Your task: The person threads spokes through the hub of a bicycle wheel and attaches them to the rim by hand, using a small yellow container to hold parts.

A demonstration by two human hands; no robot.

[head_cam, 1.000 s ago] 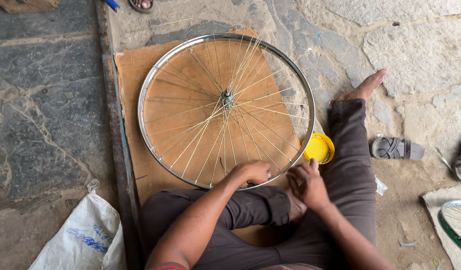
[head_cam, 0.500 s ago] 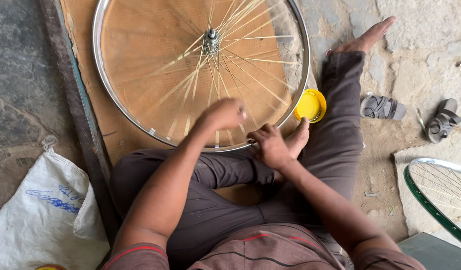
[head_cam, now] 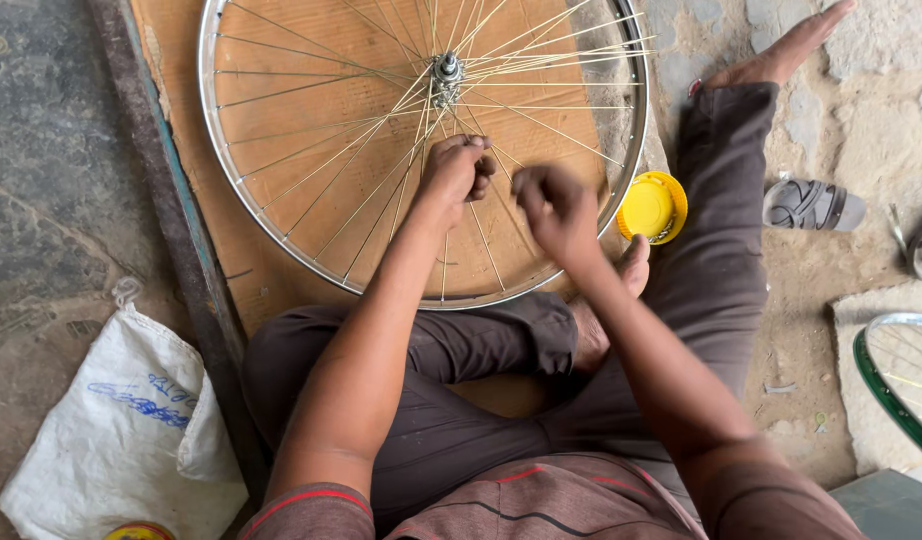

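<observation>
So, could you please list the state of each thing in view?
Wheel: flat on the board, spokes loose and uneven.
Left hand: fingers pinched on spokes.
Right hand: fingers curled above spokes.
Yellow lid: on the ground by the rim.
White sack: crumpled.

My left hand (head_cam: 459, 168) and right hand (head_cam: 553, 205) have moved off the wheel's rim (head_cam: 271, 235) inward over the spokes, toward the hub (head_cam: 445, 72).

Outdoor bicycle-repair spot: stone-paved ground (head_cam: 41, 200), spoked wheel (head_cam: 281, 130) on board (head_cam: 176, 60), second green rim (head_cam: 886, 385) nearby.
</observation>
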